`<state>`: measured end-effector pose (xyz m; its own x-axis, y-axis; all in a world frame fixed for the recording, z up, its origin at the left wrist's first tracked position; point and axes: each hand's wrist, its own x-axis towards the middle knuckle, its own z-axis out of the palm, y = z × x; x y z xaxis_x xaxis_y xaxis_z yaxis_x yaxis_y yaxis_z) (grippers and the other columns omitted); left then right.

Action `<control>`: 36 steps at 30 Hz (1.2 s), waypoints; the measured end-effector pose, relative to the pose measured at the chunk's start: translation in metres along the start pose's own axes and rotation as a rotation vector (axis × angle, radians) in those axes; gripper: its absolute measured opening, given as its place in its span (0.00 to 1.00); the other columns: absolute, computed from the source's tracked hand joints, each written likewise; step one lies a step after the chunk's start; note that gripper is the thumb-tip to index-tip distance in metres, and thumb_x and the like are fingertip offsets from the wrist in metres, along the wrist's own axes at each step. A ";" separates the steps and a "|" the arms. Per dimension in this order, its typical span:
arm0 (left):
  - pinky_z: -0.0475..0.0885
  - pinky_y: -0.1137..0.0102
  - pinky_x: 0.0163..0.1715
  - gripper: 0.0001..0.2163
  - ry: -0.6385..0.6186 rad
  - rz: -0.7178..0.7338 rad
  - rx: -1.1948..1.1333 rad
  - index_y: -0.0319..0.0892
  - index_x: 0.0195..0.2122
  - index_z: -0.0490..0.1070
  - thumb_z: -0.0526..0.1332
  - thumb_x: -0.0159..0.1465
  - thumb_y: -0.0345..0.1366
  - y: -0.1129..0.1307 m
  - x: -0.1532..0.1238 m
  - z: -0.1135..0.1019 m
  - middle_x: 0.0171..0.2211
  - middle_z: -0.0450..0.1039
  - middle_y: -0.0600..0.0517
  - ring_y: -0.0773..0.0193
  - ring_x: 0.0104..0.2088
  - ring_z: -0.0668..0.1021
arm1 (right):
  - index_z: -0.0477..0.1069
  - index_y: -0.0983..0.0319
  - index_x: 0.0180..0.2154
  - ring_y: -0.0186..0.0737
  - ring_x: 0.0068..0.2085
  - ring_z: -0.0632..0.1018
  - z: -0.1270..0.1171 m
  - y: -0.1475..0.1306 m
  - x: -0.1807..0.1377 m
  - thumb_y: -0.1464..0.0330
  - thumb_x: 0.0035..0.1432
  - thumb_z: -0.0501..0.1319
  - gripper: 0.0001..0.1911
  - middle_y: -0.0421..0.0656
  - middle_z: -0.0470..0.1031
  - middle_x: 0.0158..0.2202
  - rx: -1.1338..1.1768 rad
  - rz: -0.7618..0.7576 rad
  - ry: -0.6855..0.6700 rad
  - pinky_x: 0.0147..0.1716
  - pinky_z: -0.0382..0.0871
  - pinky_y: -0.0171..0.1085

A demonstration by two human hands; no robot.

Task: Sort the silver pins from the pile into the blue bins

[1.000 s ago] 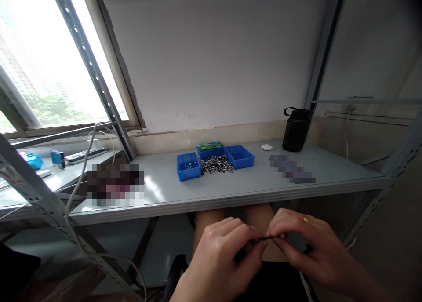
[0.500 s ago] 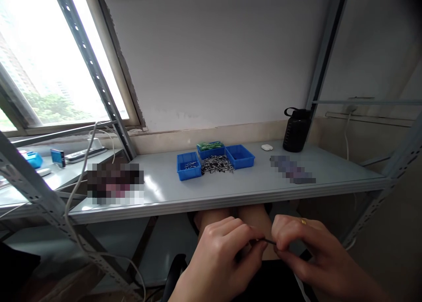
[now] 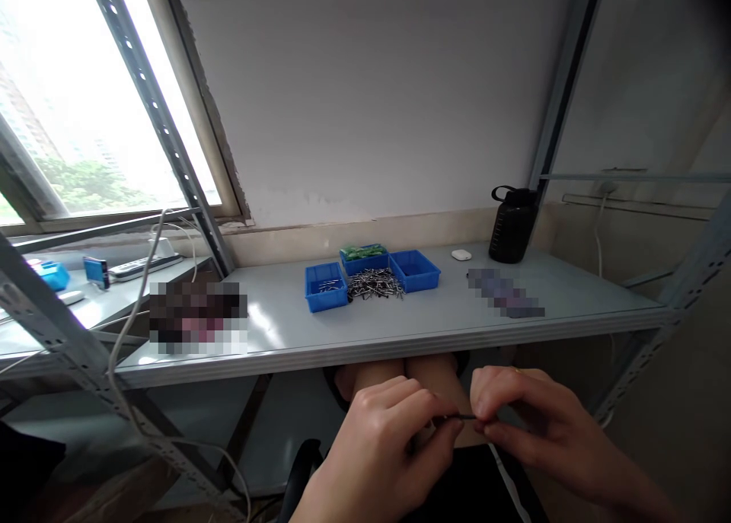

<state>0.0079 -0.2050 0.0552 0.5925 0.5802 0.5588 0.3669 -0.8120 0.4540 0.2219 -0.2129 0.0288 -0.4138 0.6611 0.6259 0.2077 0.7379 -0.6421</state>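
Observation:
Over my lap, in front of the table edge, both hands pinch one thin dark rod-like piece [image 3: 467, 417]. My left hand [image 3: 394, 439] is closed on its left end between thumb and forefinger. The right end sits in the pinch of my right hand [image 3: 531, 416], which wears a ring. Only a short stretch of the piece shows between the fingertips; its exact kind I cannot make out. On the table lies a loose pile of thin metal pins with dark ends [image 3: 375, 284], among blue bins.
A left blue bin [image 3: 327, 300] holds a few metal pins; a back bin [image 3: 364, 265] holds green packets. The right blue bin [image 3: 421, 281] stands beside the pile. Farther right are a white case [image 3: 461, 255] and a black bottle [image 3: 512, 226]. Metal shelf posts flank the table [image 3: 285, 325].
The thin piece has turned from slanting down to the right to nearly level. My right hand has shifted slightly, its fingers rolling a little. My left hand has barely moved.

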 end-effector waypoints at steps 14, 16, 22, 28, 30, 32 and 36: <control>0.65 0.75 0.26 0.05 -0.038 -0.008 0.013 0.39 0.31 0.73 0.59 0.63 0.29 0.000 0.003 0.004 0.25 0.72 0.53 0.68 0.26 0.73 | 0.67 0.56 0.39 0.36 0.32 0.76 0.011 0.000 -0.001 0.73 0.62 0.57 0.05 0.40 0.75 0.32 -0.160 -0.004 0.111 0.32 0.71 0.35; 0.65 0.75 0.26 0.05 -0.035 -0.013 0.012 0.39 0.32 0.73 0.58 0.64 0.30 0.000 0.003 0.002 0.25 0.72 0.53 0.68 0.26 0.73 | 0.66 0.56 0.40 0.36 0.32 0.76 0.011 -0.002 0.001 0.74 0.62 0.57 0.07 0.39 0.75 0.32 -0.188 -0.035 0.120 0.32 0.71 0.34; 0.66 0.75 0.28 0.06 -0.018 -0.062 0.009 0.40 0.31 0.72 0.58 0.64 0.31 -0.001 0.002 0.002 0.26 0.74 0.52 0.67 0.27 0.75 | 0.64 0.55 0.47 0.34 0.32 0.74 0.009 -0.005 0.003 0.74 0.60 0.58 0.14 0.40 0.74 0.35 -0.246 -0.098 0.058 0.32 0.71 0.33; 0.64 0.76 0.27 0.05 -0.026 -0.094 0.010 0.40 0.30 0.70 0.59 0.63 0.29 -0.003 0.002 0.004 0.25 0.72 0.54 0.68 0.27 0.74 | 0.62 0.56 0.53 0.37 0.43 0.74 0.010 -0.002 0.001 0.77 0.60 0.58 0.21 0.43 0.72 0.42 -0.298 -0.173 -0.001 0.42 0.71 0.36; 0.64 0.77 0.27 0.06 -0.045 -0.114 0.006 0.40 0.28 0.68 0.58 0.63 0.29 -0.003 0.003 0.004 0.25 0.71 0.54 0.69 0.27 0.73 | 0.62 0.58 0.54 0.39 0.44 0.74 0.010 -0.001 0.002 0.77 0.60 0.58 0.21 0.45 0.71 0.43 -0.314 -0.204 -0.004 0.43 0.72 0.37; 0.63 0.77 0.27 0.08 -0.061 -0.139 -0.008 0.40 0.27 0.66 0.58 0.64 0.29 -0.004 0.004 0.003 0.24 0.69 0.55 0.69 0.27 0.72 | 0.63 0.59 0.54 0.39 0.44 0.74 0.010 0.000 0.003 0.78 0.60 0.57 0.21 0.46 0.71 0.43 -0.332 -0.232 -0.012 0.42 0.72 0.37; 0.63 0.77 0.27 0.09 -0.096 -0.191 -0.061 0.40 0.25 0.65 0.59 0.63 0.29 -0.003 0.006 0.002 0.24 0.68 0.55 0.70 0.27 0.71 | 0.63 0.61 0.53 0.37 0.43 0.74 0.010 0.000 0.007 0.80 0.60 0.55 0.20 0.46 0.70 0.44 -0.373 -0.260 -0.003 0.41 0.72 0.35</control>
<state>0.0116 -0.1992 0.0557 0.5830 0.7121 0.3912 0.4369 -0.6807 0.5880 0.2101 -0.2095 0.0282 -0.4971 0.4474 0.7434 0.4015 0.8782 -0.2601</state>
